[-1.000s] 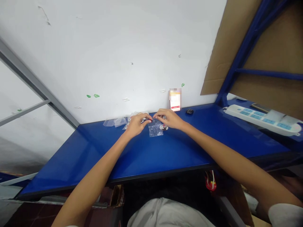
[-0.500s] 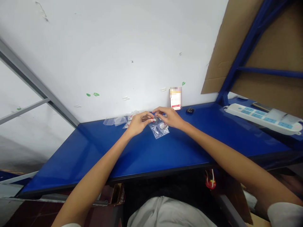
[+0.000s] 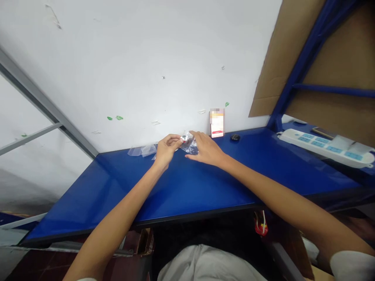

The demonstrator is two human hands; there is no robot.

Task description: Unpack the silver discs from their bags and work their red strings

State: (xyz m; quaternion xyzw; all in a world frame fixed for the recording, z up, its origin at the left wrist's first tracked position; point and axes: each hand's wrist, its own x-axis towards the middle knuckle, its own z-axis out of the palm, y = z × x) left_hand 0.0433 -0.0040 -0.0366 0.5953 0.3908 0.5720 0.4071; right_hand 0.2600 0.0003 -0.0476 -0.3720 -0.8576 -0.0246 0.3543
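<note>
Over the back of the blue table my left hand (image 3: 168, 149) pinches the edge of a small clear plastic bag (image 3: 191, 147), thumb against the fingers. A small red spot shows at its fingertips; what it belongs to is too small to make out. My right hand (image 3: 205, 149) is curved around the bag's other side, its thumb well apart from its fingers. The bag looks crumpled and lies between the two hands. Behind my left hand, flat clear plastic bags (image 3: 140, 150) rest against the wall side, partly hidden.
A phone (image 3: 217, 124) with a lit screen leans on the white wall behind my right hand. Beside it lies a small black object (image 3: 234, 137). A white power strip (image 3: 325, 146) runs along the right side. The blue table (image 3: 181, 191) has a dark front edge.
The bag hung down toward me below my hands; now it is gathered up between them. My left hand has moved slightly left, and my right thumb has spread away from its fingers.
</note>
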